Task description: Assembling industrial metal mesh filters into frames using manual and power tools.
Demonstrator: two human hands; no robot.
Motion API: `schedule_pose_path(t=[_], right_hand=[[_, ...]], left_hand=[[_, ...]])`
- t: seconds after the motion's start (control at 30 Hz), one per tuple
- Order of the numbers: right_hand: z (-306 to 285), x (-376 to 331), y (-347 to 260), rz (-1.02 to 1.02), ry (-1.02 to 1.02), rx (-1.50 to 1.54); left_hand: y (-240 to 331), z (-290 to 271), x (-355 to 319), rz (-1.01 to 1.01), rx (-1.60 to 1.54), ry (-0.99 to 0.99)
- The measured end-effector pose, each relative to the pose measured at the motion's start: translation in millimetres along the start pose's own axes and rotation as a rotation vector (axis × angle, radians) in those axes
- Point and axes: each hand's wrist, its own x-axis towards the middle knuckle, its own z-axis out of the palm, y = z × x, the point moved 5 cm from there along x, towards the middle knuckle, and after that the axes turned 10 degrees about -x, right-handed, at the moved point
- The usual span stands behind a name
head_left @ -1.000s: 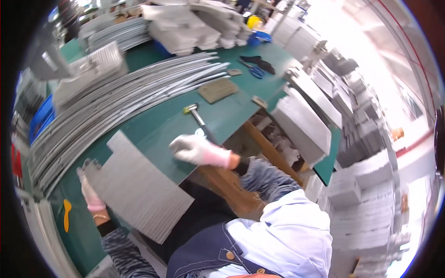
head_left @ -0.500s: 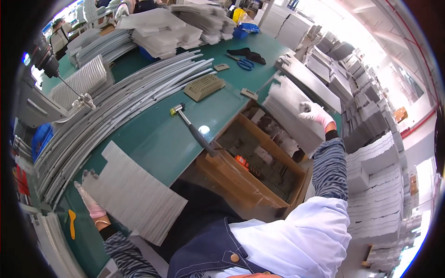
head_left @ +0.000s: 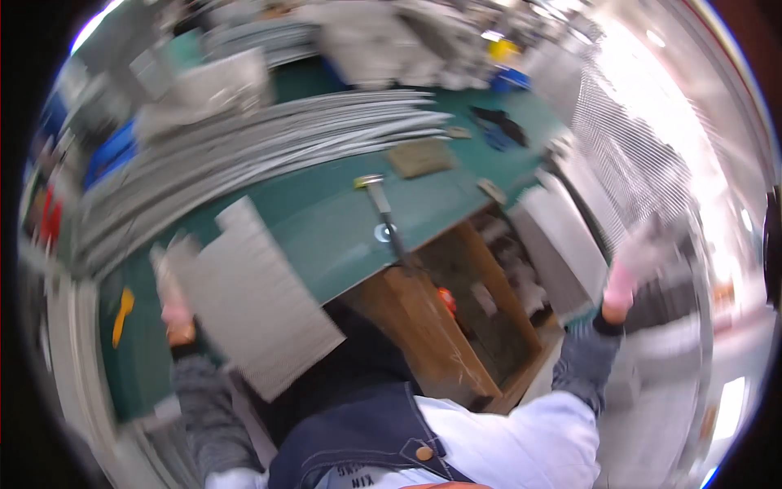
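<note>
A grey mesh sheet (head_left: 261, 301) with a notched corner slants across the near left of the table, its lower end over my lap. My left hand (head_left: 173, 281), in a pale glove, grips its left edge; the fingers are blurred. Far to the right, my right hand (head_left: 639, 257), also gloved and smeared by motion, holds a second mesh sheet (head_left: 627, 147) by its lower end. That sheet is raised above a stack of similar sheets (head_left: 558, 240) at the table's right side.
On the green table (head_left: 301, 220) lie a hammer (head_left: 383, 208), a tan block (head_left: 421, 157), blue-handled scissors (head_left: 497, 134) and a yellow scraper (head_left: 123, 316). Long grey strips (head_left: 269, 143) run behind. An open cardboard box (head_left: 456, 342) stands at the front edge.
My right hand has lifted a mesh sheet off the right stack and swung outward. My left hand stays at its sheet's edge. The whole view has turned.
</note>
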Motion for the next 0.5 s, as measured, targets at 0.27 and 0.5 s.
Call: schedule_pose_path(t=[0.27, 0.5], right_hand=[[-100.5, -113.3, -390.1, 0.256, -1.461, 1.868], [-75.9, -208.2, -447.7, 0.55, -1.673, 1.947]], left_hand=[[-15.1, -54.2, 50.6, 0.087, -0.119, -0.048], [-7.3, 14.4, 13.1, -0.049, -0.432, -0.373]])
